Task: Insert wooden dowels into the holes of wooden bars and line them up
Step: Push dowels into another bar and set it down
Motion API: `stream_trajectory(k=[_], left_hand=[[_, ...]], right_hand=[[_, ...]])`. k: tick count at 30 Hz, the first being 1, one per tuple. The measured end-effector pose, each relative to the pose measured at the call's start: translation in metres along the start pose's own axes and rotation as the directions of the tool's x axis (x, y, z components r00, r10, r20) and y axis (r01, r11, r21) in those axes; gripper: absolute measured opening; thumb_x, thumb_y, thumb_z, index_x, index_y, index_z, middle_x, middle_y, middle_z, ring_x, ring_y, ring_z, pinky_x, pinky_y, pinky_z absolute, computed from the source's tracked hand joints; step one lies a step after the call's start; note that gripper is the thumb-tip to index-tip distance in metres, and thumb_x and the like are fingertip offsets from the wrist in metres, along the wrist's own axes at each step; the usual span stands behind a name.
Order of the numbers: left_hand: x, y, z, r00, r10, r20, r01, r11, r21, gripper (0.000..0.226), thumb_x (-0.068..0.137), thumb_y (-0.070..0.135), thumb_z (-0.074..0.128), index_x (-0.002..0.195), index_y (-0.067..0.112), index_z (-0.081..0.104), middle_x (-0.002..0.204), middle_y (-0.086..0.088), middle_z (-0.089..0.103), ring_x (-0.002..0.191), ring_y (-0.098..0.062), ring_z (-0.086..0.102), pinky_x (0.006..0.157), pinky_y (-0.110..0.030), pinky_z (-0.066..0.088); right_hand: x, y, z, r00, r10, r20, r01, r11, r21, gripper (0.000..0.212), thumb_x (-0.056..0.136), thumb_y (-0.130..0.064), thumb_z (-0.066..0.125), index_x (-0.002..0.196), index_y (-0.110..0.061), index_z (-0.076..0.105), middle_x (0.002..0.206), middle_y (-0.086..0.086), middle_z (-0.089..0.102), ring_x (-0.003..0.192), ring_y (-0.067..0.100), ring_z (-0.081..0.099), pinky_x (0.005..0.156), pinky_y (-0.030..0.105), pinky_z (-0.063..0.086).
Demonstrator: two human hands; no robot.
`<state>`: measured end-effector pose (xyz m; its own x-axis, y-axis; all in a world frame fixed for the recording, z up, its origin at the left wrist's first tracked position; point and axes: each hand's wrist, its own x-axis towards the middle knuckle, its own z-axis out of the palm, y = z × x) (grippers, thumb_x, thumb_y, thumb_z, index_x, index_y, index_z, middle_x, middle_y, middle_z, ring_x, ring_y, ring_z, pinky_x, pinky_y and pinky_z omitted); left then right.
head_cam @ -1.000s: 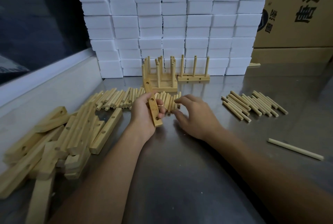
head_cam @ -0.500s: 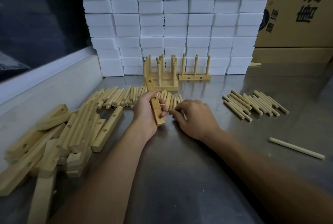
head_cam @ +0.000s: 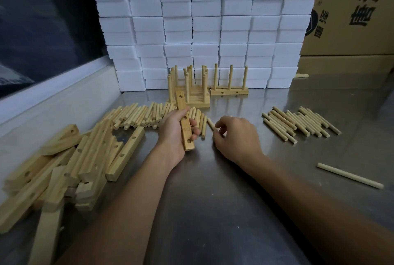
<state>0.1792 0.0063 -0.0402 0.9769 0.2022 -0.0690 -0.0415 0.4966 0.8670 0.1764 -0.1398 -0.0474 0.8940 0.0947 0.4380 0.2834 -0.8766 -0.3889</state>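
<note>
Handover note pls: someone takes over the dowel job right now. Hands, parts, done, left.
Left hand grips one bare wooden bar, no dowels in it yet.
Right hand pinches a single dowel at the edge of the middle dowel row.
Empty bars lie in a heap at left; a second dowel batch at right; one longer stick apart, far right.
Done: finished bars with upright dowels lined up by the white blocks, plus one beside them.
Left: fill the held bar, line it up, work through the heap.
</note>
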Motion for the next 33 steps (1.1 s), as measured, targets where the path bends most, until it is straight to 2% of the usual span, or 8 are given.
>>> stream_trajectory(k=[7, 10, 13, 17, 22, 26, 30, 33], left_hand=[[-0.002, -0.003, 0.002, 0.997, 0.082, 0.012, -0.083, 0.989, 0.125, 0.012, 0.098, 0.017, 0.055, 0.095, 0.008, 0.063, 0.054, -0.006, 0.056, 0.040, -0.020, 0.052, 0.036, -0.022, 0.035], [-0.003, -0.004, 0.002, 0.994, 0.104, 0.029, -0.108, 0.978, 0.181, 0.019, 0.099, 0.025, 0.056, 0.093, 0.010, 0.066, 0.055, -0.006, 0.055, 0.041, -0.020, 0.052, 0.037, -0.023, 0.036], [-0.007, -0.003, 0.004, 0.994, 0.105, 0.028, -0.109, 0.963, 0.245, 0.035, 0.096, 0.043, 0.058, 0.086, 0.010, 0.064, 0.053, -0.003, 0.052, 0.040, -0.018, 0.050, 0.037, -0.023, 0.035], [-0.014, -0.002, 0.010, 0.991, 0.132, 0.029, -0.133, 0.921, 0.367, 0.060, 0.089, 0.066, 0.054, 0.069, 0.010, 0.058, 0.048, -0.002, 0.048, 0.037, -0.018, 0.048, 0.035, -0.023, 0.035], [-0.021, -0.005, 0.017, 0.979, 0.182, 0.089, -0.202, 0.850, 0.487, 0.071, 0.084, 0.075, 0.050, 0.061, 0.008, 0.056, 0.043, -0.004, 0.045, 0.035, -0.020, 0.046, 0.035, -0.021, 0.036], [-0.020, -0.008, 0.018, 0.955, 0.289, 0.058, -0.279, 0.820, 0.499, 0.065, 0.091, 0.065, 0.049, 0.063, 0.008, 0.055, 0.041, 0.000, 0.045, 0.033, -0.017, 0.045, 0.034, -0.020, 0.034], [-0.019, -0.011, 0.015, 0.915, 0.396, 0.074, -0.376, 0.774, 0.510, 0.057, 0.095, 0.059, 0.047, 0.068, 0.010, 0.054, 0.048, 0.000, 0.046, 0.039, -0.016, 0.045, 0.037, -0.026, 0.036], [-0.017, -0.014, 0.013, 0.847, 0.514, 0.135, -0.482, 0.637, 0.602, 0.059, 0.096, 0.055, 0.046, 0.070, 0.003, 0.056, 0.053, -0.004, 0.048, 0.047, -0.014, 0.047, 0.046, -0.029, 0.040]], right_hand=[[0.006, 0.005, 0.003, 0.989, 0.150, -0.021, -0.143, 0.971, 0.193, 0.033, 0.098, -0.008, 0.051, 0.130, -0.011, 0.055, 0.123, 0.006, 0.048, 0.086, 0.017, 0.052, 0.077, 0.028, 0.045], [0.007, 0.007, 0.001, 0.982, 0.190, -0.003, -0.182, 0.944, 0.276, 0.034, 0.095, 0.001, 0.051, 0.126, -0.012, 0.054, 0.117, 0.004, 0.044, 0.081, 0.013, 0.047, 0.074, 0.026, 0.042], [0.006, 0.009, -0.002, 0.980, 0.200, -0.016, -0.178, 0.900, 0.399, 0.028, 0.094, 0.001, 0.049, 0.117, -0.015, 0.049, 0.103, 0.001, 0.055, 0.085, 0.017, 0.055, 0.071, 0.030, 0.048], [0.003, 0.007, -0.003, 0.984, 0.156, -0.082, -0.094, 0.859, 0.503, 0.011, 0.104, -0.017, 0.038, 0.110, -0.015, 0.046, 0.081, 0.003, 0.055, 0.066, 0.018, 0.052, 0.055, 0.034, 0.042], [0.001, 0.005, -0.002, 0.976, 0.100, -0.194, 0.007, 0.873, 0.487, 0.038, 0.104, -0.047, 0.033, 0.080, -0.021, 0.047, 0.065, -0.006, 0.049, 0.056, 0.006, 0.046, 0.053, 0.029, 0.039], [0.001, 0.006, -0.002, 0.967, 0.052, -0.249, 0.076, 0.875, 0.478, 0.024, 0.106, -0.033, 0.037, 0.102, -0.017, 0.055, 0.066, -0.001, 0.053, 0.055, 0.016, 0.048, 0.052, 0.041, 0.043], [-0.002, 0.006, -0.004, 0.955, -0.057, -0.290, 0.195, 0.859, 0.474, 0.019, 0.105, -0.031, 0.046, 0.116, -0.021, 0.057, 0.056, -0.010, 0.044, 0.049, 0.007, 0.044, 0.048, 0.027, 0.036], [-0.005, 0.004, -0.005, 0.939, -0.154, -0.306, 0.275, 0.873, 0.404, 0.025, 0.105, -0.033, 0.048, 0.123, -0.022, 0.060, 0.056, -0.015, 0.044, 0.050, 0.004, 0.046, 0.050, 0.027, 0.038]])
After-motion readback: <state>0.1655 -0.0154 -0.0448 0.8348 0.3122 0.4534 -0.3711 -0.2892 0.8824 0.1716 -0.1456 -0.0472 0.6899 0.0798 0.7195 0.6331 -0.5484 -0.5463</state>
